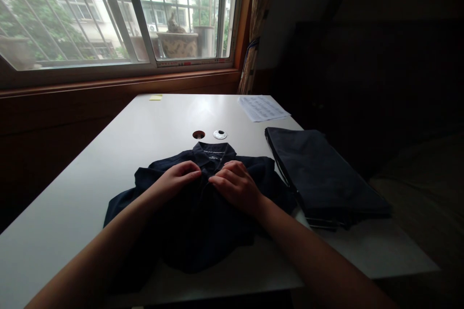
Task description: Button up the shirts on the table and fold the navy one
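Observation:
A dark navy collared shirt (203, 246) lies front up on the white table, its collar pointing away from me and its sleeves spread to both sides. My left hand (183, 172) is closed at the front opening just below the collar, thumb and fingers pinching the cloth. Close beside it, my right hand (235, 183) has its fingers bent and pressed together on the other side of the opening. A small gap separates the two hands. Shadow hides any buttons there.
Folded dark trousers (322, 174) lie on the table (90, 169) to the right. Farther back are printed papers (263, 107), a yellow sticky note (155, 97), a cable hole (198, 134) and its round cover (220, 134). A barred window stands behind.

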Action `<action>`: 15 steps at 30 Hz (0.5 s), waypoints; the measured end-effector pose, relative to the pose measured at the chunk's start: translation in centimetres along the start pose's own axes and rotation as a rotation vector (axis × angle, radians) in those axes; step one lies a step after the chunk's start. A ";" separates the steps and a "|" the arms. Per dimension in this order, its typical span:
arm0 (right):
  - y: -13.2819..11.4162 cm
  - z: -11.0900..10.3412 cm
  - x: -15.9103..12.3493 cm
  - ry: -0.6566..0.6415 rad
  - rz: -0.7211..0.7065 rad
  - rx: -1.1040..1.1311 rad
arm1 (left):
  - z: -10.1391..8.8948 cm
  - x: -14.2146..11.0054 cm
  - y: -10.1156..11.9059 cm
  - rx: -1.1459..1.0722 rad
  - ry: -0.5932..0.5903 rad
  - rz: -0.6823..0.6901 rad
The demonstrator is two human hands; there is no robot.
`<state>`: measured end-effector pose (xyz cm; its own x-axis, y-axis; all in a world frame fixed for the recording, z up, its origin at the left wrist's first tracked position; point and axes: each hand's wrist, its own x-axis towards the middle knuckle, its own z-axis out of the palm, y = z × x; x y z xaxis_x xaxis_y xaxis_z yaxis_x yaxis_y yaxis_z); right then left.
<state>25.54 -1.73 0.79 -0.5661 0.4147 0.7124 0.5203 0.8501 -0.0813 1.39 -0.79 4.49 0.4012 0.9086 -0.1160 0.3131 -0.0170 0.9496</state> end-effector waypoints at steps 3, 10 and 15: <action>-0.2 0.3 0.1 -0.017 -0.003 -0.016 | 0.0 -0.1 -1.3 -0.060 0.015 -0.018; -0.1 -0.2 0.5 -0.014 -0.001 0.100 | -1.1 -0.5 -1.5 0.004 0.047 -0.003; 0.0 -0.6 0.2 -0.041 0.008 0.175 | -1.3 -0.9 -1.1 0.035 0.039 0.014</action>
<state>25.87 -1.85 1.35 -0.5902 0.4314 0.6823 0.4077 0.8888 -0.2093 -0.45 -1.02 3.97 0.3717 0.9239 -0.0910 0.3379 -0.0433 0.9402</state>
